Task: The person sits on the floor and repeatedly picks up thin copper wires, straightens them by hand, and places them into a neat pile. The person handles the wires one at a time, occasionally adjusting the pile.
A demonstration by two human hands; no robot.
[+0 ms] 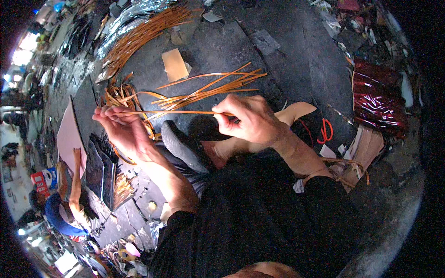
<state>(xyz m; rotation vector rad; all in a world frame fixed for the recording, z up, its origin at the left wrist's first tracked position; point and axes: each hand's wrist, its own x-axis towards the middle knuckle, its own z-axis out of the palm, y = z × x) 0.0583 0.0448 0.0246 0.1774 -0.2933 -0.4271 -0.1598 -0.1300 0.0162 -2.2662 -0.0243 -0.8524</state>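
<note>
Strip (178, 112) stretched straight between two hands, above the dark floor (303, 74).
The left hand (129, 130) pinches one end in its fingertips; the right hand (250, 118) closes round the other. Thin, glossy, orange-brown, it looks light and springy, probably slick, so gripping near both ends should suit. Loose strips (234, 85) lie beyond, near a tan block (174, 66).

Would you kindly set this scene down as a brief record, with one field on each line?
Left hand: fingers and thumb on a thin orange-brown strip
Right hand: closed on the same strip
Strip: drawn straight between both hands
Beyond the hands: loose strips, tan block
Far right: dark red sheets
Left: pink sheet
</note>
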